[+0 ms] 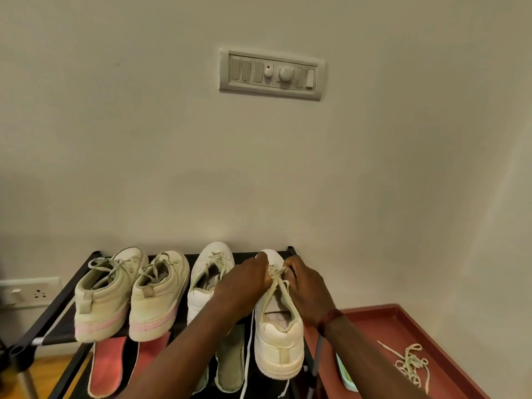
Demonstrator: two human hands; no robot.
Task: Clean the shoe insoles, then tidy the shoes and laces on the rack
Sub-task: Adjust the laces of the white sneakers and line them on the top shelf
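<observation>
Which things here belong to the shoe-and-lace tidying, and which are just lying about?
Job: left hand and right hand pinching the lace of the rightmost white shoe; three other shoes; insoles below; rack; loose lace on the red tray.
Lying about: switch panel, wall socket.

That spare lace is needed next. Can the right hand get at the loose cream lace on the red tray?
Probably, once it lets go: the right hand pinches the white sneaker's laces, yet the tangled cream lace lies uncovered on the red tray.
</observation>
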